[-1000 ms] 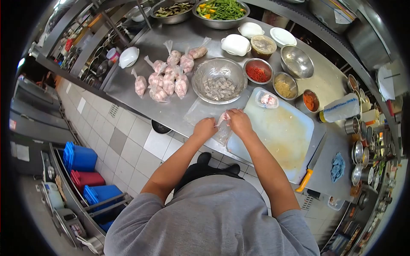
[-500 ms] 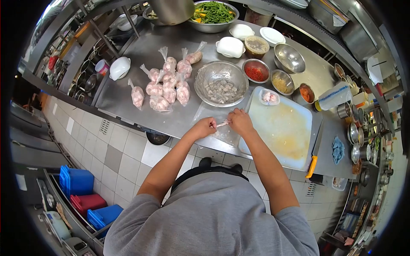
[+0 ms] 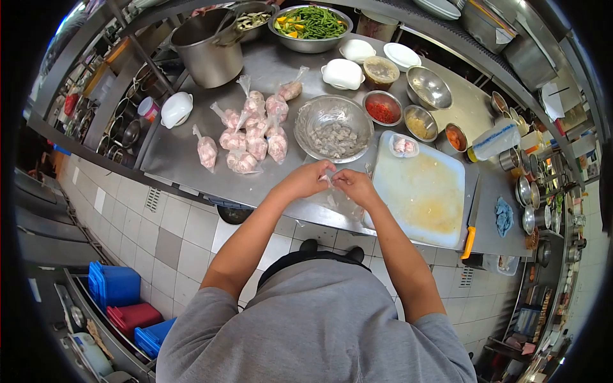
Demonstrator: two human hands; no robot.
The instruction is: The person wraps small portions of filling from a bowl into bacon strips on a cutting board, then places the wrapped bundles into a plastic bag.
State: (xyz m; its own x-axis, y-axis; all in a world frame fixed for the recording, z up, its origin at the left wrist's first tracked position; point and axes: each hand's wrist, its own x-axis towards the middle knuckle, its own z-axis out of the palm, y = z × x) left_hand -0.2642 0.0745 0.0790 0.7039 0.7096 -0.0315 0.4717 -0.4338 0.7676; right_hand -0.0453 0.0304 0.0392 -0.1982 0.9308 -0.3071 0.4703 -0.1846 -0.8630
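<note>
My left hand (image 3: pixel 311 179) and my right hand (image 3: pixel 355 186) meet above the front edge of the steel table, fingertips pinched. Between them is a small whitish, see-through piece that looks like a plastic bag (image 3: pixel 329 178), partly covered by the fingers. Just beyond my hands stands a steel bowl (image 3: pixel 306 142) holding grey, wet-looking raw pieces (image 3: pixel 333 139). Several knotted plastic bags of pale pink meat (image 3: pixel 242 161) lie in a group to the left. Right of my hands is a white cutting board (image 3: pixel 415 191) with a small tub of pale pieces (image 3: pixel 403 146) on it.
A knife (image 3: pixel 472 217) with an orange handle lies right of the board, near a blue cloth (image 3: pixel 504 217). Behind are bowls of red bits (image 3: pixel 382 108) and green beans (image 3: pixel 316 24). A large steel pot (image 3: pixel 207 51) stands at the back left.
My hands have come closer together and slightly up toward the bowl, the stretched whitish piece now bunched between them. The large pot has shifted from the back centre to the back left.
</note>
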